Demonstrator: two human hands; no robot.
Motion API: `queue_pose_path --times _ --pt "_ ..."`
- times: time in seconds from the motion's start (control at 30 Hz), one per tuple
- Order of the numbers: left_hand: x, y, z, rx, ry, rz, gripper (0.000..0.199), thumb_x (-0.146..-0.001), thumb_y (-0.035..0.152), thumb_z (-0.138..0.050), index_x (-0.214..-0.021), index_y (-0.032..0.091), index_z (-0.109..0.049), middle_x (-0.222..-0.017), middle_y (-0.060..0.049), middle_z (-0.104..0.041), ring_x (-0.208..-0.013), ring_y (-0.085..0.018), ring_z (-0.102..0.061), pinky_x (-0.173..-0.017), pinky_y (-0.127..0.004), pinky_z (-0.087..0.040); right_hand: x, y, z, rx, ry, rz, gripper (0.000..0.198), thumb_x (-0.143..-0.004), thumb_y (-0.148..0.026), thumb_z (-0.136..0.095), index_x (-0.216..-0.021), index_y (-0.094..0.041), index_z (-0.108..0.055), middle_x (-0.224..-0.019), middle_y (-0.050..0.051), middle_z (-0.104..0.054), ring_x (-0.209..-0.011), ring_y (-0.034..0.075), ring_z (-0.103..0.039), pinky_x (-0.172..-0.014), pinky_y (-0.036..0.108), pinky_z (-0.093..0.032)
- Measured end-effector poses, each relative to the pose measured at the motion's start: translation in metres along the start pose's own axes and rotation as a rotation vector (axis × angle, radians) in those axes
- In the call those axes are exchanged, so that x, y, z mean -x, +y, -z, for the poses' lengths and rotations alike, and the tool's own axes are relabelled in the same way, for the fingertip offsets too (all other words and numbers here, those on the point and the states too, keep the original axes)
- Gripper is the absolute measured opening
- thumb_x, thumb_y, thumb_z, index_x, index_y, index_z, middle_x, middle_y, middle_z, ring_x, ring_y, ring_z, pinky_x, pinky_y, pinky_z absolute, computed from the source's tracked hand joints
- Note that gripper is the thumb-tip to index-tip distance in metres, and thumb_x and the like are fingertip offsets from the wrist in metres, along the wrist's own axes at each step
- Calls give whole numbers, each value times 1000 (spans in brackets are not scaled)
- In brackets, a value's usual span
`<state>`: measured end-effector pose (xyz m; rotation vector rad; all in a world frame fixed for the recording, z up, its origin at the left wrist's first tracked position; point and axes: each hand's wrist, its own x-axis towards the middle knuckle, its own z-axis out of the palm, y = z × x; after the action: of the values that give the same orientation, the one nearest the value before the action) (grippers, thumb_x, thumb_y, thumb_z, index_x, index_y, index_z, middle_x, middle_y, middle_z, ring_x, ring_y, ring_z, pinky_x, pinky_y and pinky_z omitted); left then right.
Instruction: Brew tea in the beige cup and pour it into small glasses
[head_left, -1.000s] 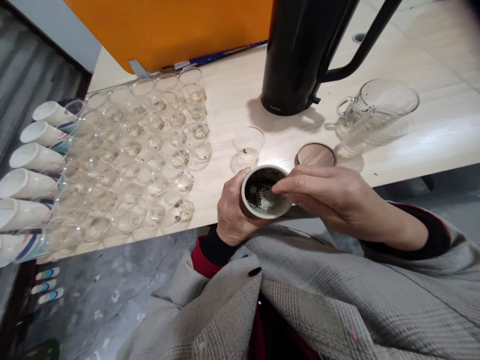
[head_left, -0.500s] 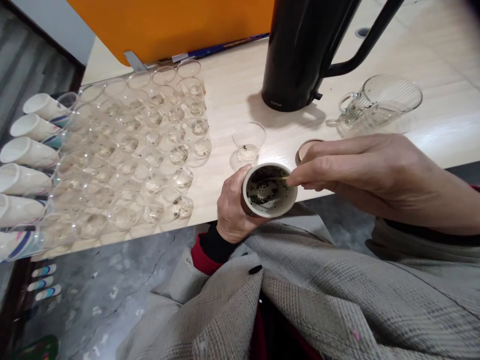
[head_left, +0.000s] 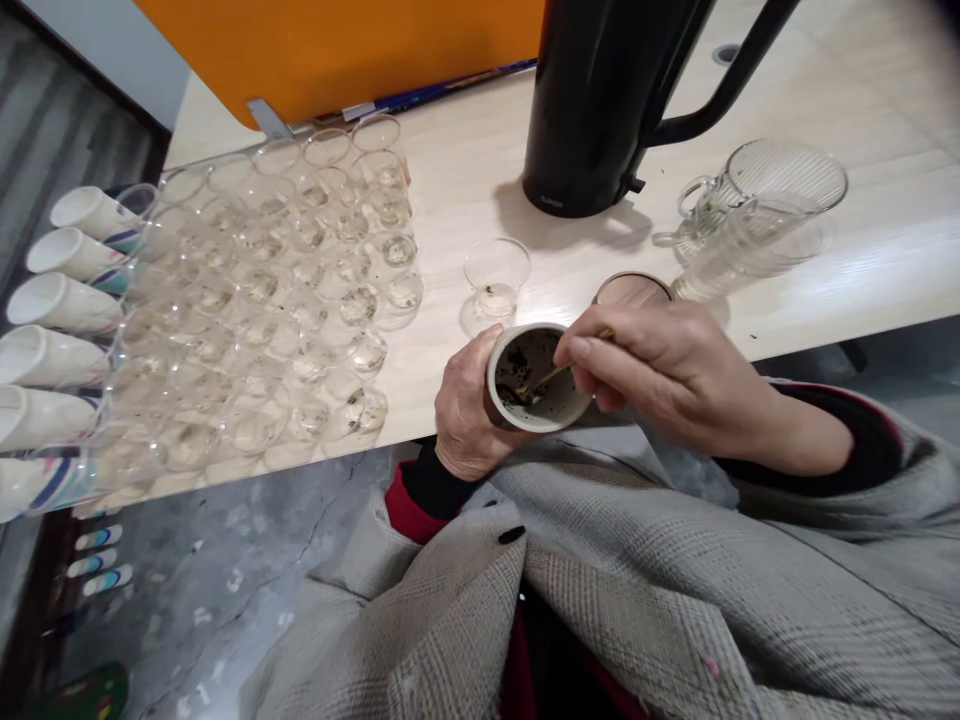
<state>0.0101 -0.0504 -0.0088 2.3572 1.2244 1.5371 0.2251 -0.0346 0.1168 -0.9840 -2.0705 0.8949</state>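
Observation:
My left hand [head_left: 466,405] is wrapped round a small ceramic jar [head_left: 577,405], its mouth tilted towards me at the table's edge. Dark loose tea leaves [head_left: 517,375] cling to the inside and lie at the bottom. Between thumb and fingers, my right hand [head_left: 652,365] pinches a thin brass-coloured tea scoop [head_left: 541,380], whose tip is down inside the jar. Just behind the jar stands a clear plastic cup [head_left: 497,270] with a few leaves in it. A round brown-rimmed lid [head_left: 634,288] lies behind my right hand, partly covered by it.
Rows of clear plastic cups [head_left: 259,290] with bits of leaf fill the table's left side, beside stacked paper cups [head_left: 64,300]. A black kettle [head_left: 592,110] stands at the back. Glass cups [head_left: 784,180] are at right, and an orange panel [head_left: 345,50] rises behind.
My right hand has moved left and lower over the jar, and the scoop now reaches deeper into it. The lid shows more fully. My left hand and the jar have hardly moved.

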Motion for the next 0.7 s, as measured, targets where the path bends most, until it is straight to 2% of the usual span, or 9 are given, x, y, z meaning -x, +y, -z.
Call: queue_pose_path --times 0.1,0.17,0.23,0.33,0.47,0.57,0.7 --pt "0 0 0 -2 8 17 101 -80 66 -86 -159 24 -39 -143 -16 -68 -129 -37 -71 -106 -55 -64 3 0 -9 -197 211 -145 27 -110 -36 -58 -89 -21 -66 -68 -2 -67 -49 9 -59 -46 23 -47" --pt "1 0 0 -18 8 25 104 -77 68 -87 -159 24 -39 -143 -16 -68 -129 -36 -71 -106 -55 -64 6 -4 -11 -234 331 -157 23 -108 -36 -62 -90 -22 -68 -70 -1 -69 -52 10 -63 -46 24 -51" --pt "1 -1 0 -33 -1 30 106 -76 68 -88 -159 25 -38 -143 -15 -68 -129 -36 -71 -106 -54 -64 11 -9 -11 -227 392 -148 20 -108 -35 -63 -93 -24 -70 -74 0 -70 -56 11 -65 -49 25 -54" --pt "3 -1 -1 -26 -1 34 105 -76 66 -88 -160 27 -38 -144 -14 -68 -128 -37 -72 -105 -55 -65 16 -10 -17 -283 344 -148 21 -108 -38 -62 -97 -22 -70 -77 1 -72 -57 12 -67 -50 25 -56" --pt "3 -2 -2 -35 17 -1 105 -77 64 -88 -161 26 -37 -143 -15 -68 -127 -38 -72 -102 -56 -66 18 -2 -25 -369 242 -229 25 -109 -40 -59 -98 -19 -68 -74 -1 -72 -53 10 -67 -47 21 -54" --pt "3 -3 -3 -44 32 -53 105 -77 64 -89 -159 22 -38 -141 -17 -69 -127 -38 -72 -102 -55 -66 18 2 -21 -273 181 -225 27 -109 -37 -58 -91 -19 -65 -67 -2 -69 -47 9 -64 -44 19 -50" --pt "3 -4 -3 -83 16 -39 102 -80 73 -82 -158 23 -38 -142 -16 -69 -128 -37 -72 -104 -55 -65 16 -1 -9 -48 148 -154 24 -108 -32 -59 -89 -20 -64 -65 -3 -69 -46 9 -62 -45 20 -48"
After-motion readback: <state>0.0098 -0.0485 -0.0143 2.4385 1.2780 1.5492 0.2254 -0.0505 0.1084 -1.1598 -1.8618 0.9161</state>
